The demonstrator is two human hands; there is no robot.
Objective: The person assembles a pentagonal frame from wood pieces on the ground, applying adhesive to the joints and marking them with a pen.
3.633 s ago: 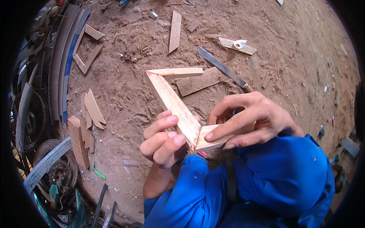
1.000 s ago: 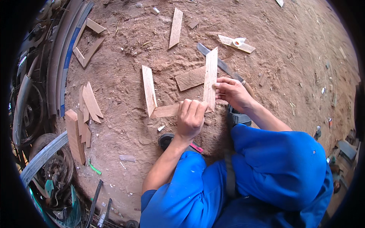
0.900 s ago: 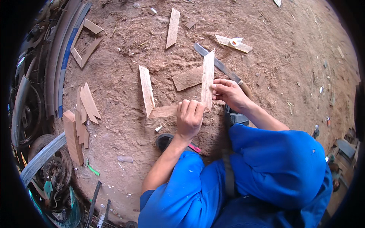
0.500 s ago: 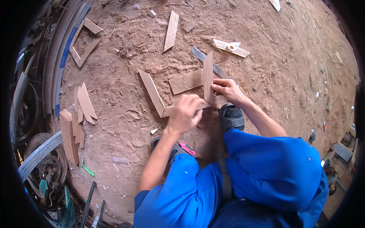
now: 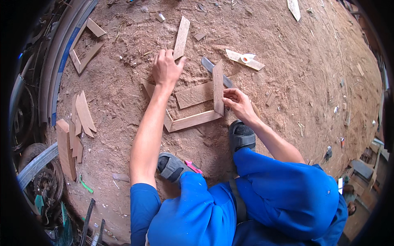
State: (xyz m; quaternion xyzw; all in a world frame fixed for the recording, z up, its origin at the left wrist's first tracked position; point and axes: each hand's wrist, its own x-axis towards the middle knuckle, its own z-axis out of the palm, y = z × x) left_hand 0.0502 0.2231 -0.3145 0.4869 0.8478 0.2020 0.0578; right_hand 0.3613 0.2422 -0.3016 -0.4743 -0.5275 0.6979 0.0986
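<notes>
A three-sided frame of mitred wooden strips lies on the ground before me, its bottom strip (image 5: 196,121) meeting a right strip (image 5: 218,84) at the corner. My right hand (image 5: 240,105) is at the outer edge of that right strip, thumb and bent fingers closed against it. Farther off, my left hand (image 5: 167,69) reaches over the frame's left strip (image 5: 168,121), which my forearm partly covers. Its thumb is spread from the fingers, beside the near end of a loose wooden strip (image 5: 182,35). Inside the frame lies a wider wooden board (image 5: 195,95).
A grey metal bar (image 5: 208,64) passes under the right strip. Beyond it, a white object (image 5: 247,58) rests on a pale strip. Another partial frame (image 5: 87,59) and several wood offcuts (image 5: 84,112) are at the left. A pink tool (image 5: 193,167) lies by my left sandal (image 5: 172,167).
My left hand has left the frame's bottom strip and moved forward to the loose strip. The right strip now meets the bottom strip's end, with my right hand still beside it.
</notes>
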